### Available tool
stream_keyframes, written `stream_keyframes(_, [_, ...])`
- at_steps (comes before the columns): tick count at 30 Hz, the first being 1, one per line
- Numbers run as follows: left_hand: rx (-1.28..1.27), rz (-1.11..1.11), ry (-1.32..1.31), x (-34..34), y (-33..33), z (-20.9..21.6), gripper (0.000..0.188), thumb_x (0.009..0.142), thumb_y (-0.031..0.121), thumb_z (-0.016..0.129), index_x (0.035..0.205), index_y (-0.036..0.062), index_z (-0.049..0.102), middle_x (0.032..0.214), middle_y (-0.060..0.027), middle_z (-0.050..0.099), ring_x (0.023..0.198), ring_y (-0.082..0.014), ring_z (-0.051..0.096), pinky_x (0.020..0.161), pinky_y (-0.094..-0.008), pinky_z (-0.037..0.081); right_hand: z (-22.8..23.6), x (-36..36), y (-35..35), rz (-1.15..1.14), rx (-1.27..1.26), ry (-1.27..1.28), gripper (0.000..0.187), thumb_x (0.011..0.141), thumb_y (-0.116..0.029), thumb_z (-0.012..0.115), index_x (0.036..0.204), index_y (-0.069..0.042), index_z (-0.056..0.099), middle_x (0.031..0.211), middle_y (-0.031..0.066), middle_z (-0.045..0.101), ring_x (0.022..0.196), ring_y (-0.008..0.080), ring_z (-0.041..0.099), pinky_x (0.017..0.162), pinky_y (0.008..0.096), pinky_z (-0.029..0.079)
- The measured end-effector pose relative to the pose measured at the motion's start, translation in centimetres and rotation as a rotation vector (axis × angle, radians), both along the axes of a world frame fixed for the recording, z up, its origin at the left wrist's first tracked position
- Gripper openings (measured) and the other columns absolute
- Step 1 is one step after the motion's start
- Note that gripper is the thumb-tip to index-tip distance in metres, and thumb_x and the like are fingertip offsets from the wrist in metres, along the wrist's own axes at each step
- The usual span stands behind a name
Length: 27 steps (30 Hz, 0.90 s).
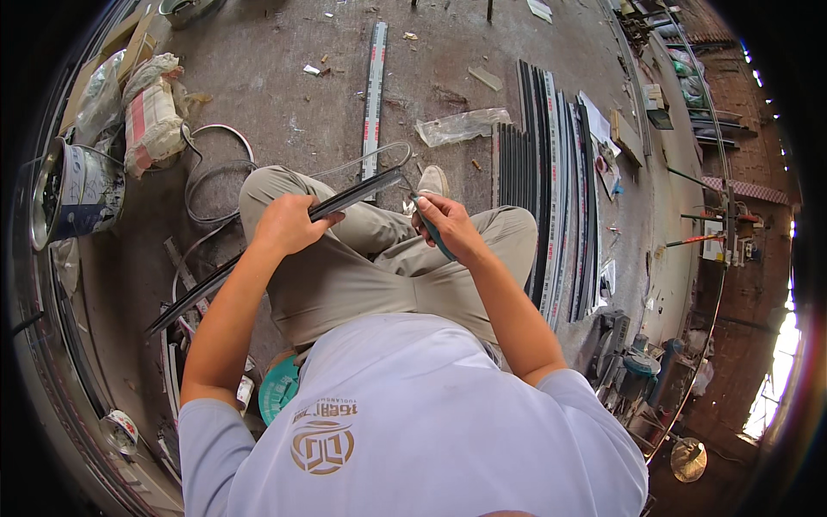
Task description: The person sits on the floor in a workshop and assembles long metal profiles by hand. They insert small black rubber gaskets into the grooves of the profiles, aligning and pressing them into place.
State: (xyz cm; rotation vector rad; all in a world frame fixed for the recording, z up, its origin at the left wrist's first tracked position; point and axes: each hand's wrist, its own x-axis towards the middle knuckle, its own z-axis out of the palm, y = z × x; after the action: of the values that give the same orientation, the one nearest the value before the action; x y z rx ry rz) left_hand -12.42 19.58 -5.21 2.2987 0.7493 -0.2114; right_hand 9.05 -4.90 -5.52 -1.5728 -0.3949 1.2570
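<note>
My left hand [289, 224] is closed around a long dark channel-shaped profile [357, 191], near its upper end. The profile slants across my left thigh, its other end down at the left. My right hand [452, 228] is closed on a hand tool with a dark green handle [440, 240]. Its tip lies close to the profile's end; the fingers hide most of it, so I cannot tell its exact kind. A thin grey flexible strip [366, 156] bends round near that end and runs left behind my knee towards a loose coil [200, 191].
Several dark and silver profiles [547, 189] lie side by side at the right. One pale profile [374, 95] lies straight ahead, beside crumpled plastic film [463, 127]. A bucket [86, 191] and a wrapped bundle [152, 121] stand at the left. Power tools [613, 340] lie at the lower right.
</note>
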Motion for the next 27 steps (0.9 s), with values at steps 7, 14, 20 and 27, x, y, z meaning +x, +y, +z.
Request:
stream_keyframes(7, [0.016,0.013,0.036,0.1,-0.3,0.4,0.047,0.089,0.053,0.077,0.1,0.007,0.081,0.083,-0.0229,0.072,0.084,-0.0428,0.07,0.075,-0.0505,0.054,1.2,0.0,0.7,0.04,-0.019,-0.086,0.039,0.11,-0.035,0.058,0.126,-0.001,0.068,0.087,0.0018,0.067,0.063,0.0057,0.055,0.053,0.0239,0.047])
stream_keyframes(14, [0.01,0.041,0.048,0.4,-0.4,0.4,0.045,0.09,0.051,0.076,0.1,0.0077,0.08,0.085,-0.0228,0.073,0.086,-0.0428,0.07,0.077,-0.0511,0.053,2.2,-1.2,-0.4,-0.012,0.031,-0.038,0.037,0.111,-0.032,0.057,0.128,0.0,0.066,0.085,0.0016,0.066,0.062,0.0053,0.054,0.051,0.0229,0.045])
stream_keyframes(20, [-0.021,0.004,0.038,0.5,0.0,0.3,0.039,0.091,0.047,0.075,0.098,0.0092,0.081,0.08,-0.0235,0.072,0.08,-0.0437,0.07,0.073,-0.0507,0.053,1.0,-0.4,0.1,0.007,0.036,-0.037,0.04,0.111,-0.031,0.058,0.136,0.001,0.064,0.085,0.0022,0.065,0.062,0.0063,0.055,0.052,0.0242,0.045])
stream_keyframes(27, [-0.013,0.0,0.024,0.2,0.3,-0.1,0.04,0.09,0.05,0.074,0.1,0.0128,0.082,0.086,-0.0242,0.073,0.083,-0.0428,0.072,0.076,-0.0485,0.057,0.5,0.7,1.0,0.051,-0.008,-0.084,0.038,0.111,-0.032,0.056,0.132,-0.001,0.066,0.083,0.003,0.065,0.062,0.0089,0.056,0.051,0.0266,0.044])
